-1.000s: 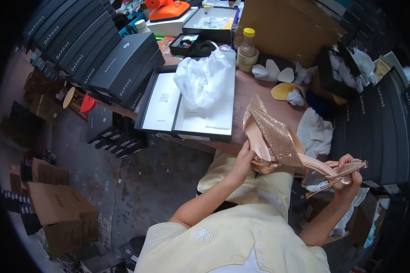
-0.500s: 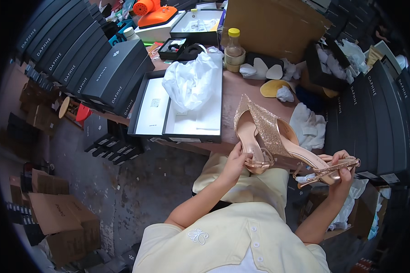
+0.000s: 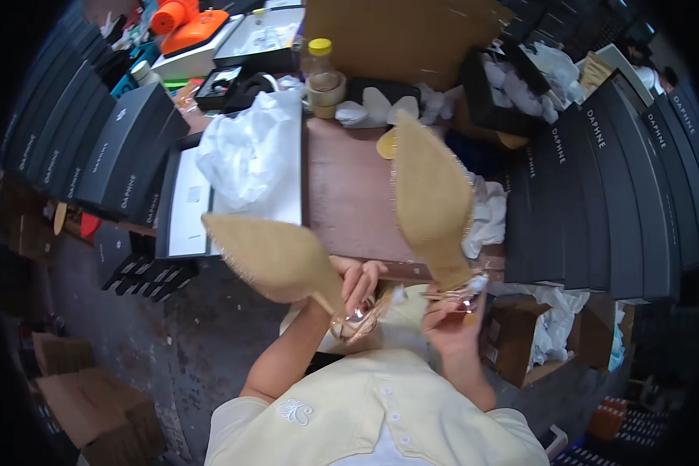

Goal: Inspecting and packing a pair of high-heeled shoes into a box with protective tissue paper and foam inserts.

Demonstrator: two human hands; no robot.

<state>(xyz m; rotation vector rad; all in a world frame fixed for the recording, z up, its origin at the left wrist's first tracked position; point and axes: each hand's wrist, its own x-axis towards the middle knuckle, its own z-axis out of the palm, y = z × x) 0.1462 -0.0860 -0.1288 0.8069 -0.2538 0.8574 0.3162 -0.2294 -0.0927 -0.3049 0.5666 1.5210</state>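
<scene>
Forearms (image 3: 283,353) angle upward at lower centre; I count two pointed-toe high-heeled shoes (image 3: 431,198), left hand (image 3: 356,283) gripping one, right hand (image 3: 448,320) the other.

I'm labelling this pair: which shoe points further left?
The shoe in the left hand: it angles left; the other shoe, in the right hand, points mostly forward.

The person wears a pale yellow short-sleeved knit-look top (image 3: 334,392) with small round white buttons (image 3: 391,413), a looping white embroidered motif (image 3: 294,412) on the left, white cloth (image 3: 380,448) underneath, and pale yellow legwear (image 3: 405,325).
</scene>
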